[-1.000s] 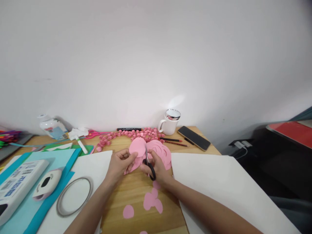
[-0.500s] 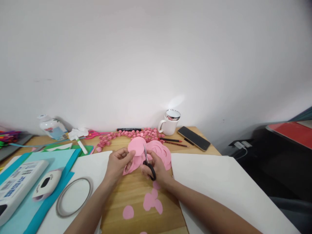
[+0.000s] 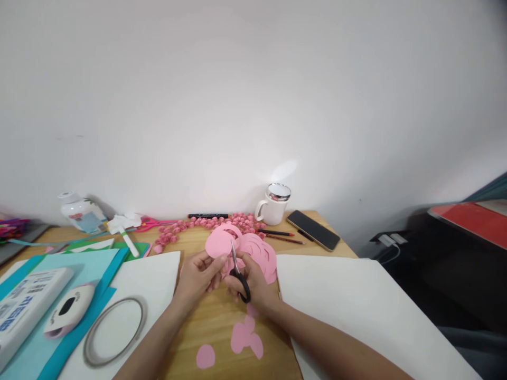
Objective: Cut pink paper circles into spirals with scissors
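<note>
Vs. the earlier frames: view has dipped a bit, so mug, phone etc. sit lower in frame; hands have dropped slightly toward the near edge, and the pink disc (image 3: 217,244) is tipped more to the left, with the scissors (image 3: 237,270) cutting further into it. Left hand (image 3: 197,274) is closed on the pink disc, thumb + fingers pinching its lower edge, holding it up off the table (image 3: 214,322), just in front of the mug (image 3: 273,203). Right hand (image 3: 253,278) is closed round the black scissors handles, blades pointing up into the disc's right edge; can't tell if blades are apart or together. Behind the hands, btw them and the mug: a stack of pink circles (image 3: 259,252) and a scatter of small pink rolled bits (image 3: 186,228). Phone (image 3: 313,229) lies right of the mug, near the table's back right corner; pencils (image 3: 279,236) just in front of the mug. Open room: bare wood strip in front of the hands, w/ a few pink offcuts (image 3: 243,338) on it; it's hemmed by white sheets, one left (image 3: 134,274), one right (image 3: 356,301), the right one overhanging the table edge. Far left of the mug: a grey ring (image 3: 114,330) on the left sheet, a punch (image 3: 65,310) on blue paper.
</note>
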`<state>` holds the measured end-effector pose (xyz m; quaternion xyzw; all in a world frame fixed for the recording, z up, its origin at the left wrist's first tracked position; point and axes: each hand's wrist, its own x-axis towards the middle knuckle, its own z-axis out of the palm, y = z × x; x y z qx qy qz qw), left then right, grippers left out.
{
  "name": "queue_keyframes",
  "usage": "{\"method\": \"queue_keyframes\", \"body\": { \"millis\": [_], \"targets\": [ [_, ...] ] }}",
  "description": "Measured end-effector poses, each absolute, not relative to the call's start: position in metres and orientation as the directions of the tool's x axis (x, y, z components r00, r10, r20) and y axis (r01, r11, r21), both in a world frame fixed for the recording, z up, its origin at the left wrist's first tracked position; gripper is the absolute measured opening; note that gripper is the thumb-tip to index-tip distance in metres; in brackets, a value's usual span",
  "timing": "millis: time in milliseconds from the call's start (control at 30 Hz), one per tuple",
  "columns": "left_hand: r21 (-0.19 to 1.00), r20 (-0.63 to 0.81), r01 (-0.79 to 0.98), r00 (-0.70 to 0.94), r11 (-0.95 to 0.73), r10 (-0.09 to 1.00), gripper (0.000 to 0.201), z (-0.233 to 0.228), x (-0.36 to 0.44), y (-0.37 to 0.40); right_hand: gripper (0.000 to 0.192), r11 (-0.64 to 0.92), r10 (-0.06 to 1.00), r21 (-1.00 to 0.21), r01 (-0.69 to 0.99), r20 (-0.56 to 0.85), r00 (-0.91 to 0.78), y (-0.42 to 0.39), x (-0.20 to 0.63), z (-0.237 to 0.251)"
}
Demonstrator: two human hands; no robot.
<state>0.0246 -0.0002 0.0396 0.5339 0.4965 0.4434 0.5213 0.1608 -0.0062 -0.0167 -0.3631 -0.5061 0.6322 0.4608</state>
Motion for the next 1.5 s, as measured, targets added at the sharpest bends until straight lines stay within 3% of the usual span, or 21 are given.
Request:
{"method": "queue_keyframes", "body": {
  "millis": [133, 300, 500, 1233, 1500],
  "targets": [
    [0.995, -0.025, 0.1, 0.065, 0.018, 0.998, 0.038, 0.039, 0.022, 0.0, 0.049, -0.07, 0.923, -0.979, -0.193, 0.01, -0.384, -0.008, 0.161, -0.013],
    [0.985, -0.028, 0.172, 0.172, -0.002, 0.985, 0.034, 0.046, 0.02, -0.002, 0.056, -0.039, 0.924, -0.957, -0.289, 0.076, -0.376, -0.007, 0.162, -0.007],
    [0.982, -0.008, 0.186, 0.168, -0.024, 0.986, 0.031, 0.052, 0.021, -0.003, 0.061, -0.019, 0.929, -0.937, -0.348, 0.112, -0.353, -0.006, 0.162, -0.004],
    [0.99, -0.013, 0.14, 0.108, -0.002, 0.994, 0.029, 0.041, 0.017, 0.0, 0.048, -0.041, 0.943, -0.97, -0.241, 0.042, -0.33, -0.007, 0.163, -0.009],
    [0.991, -0.003, 0.132, 0.064, -0.005, 0.998, 0.034, 0.041, 0.016, 0.0, 0.052, -0.039, 0.945, -0.974, -0.221, 0.036, -0.324, -0.005, 0.163, -0.014]
  ]
}}
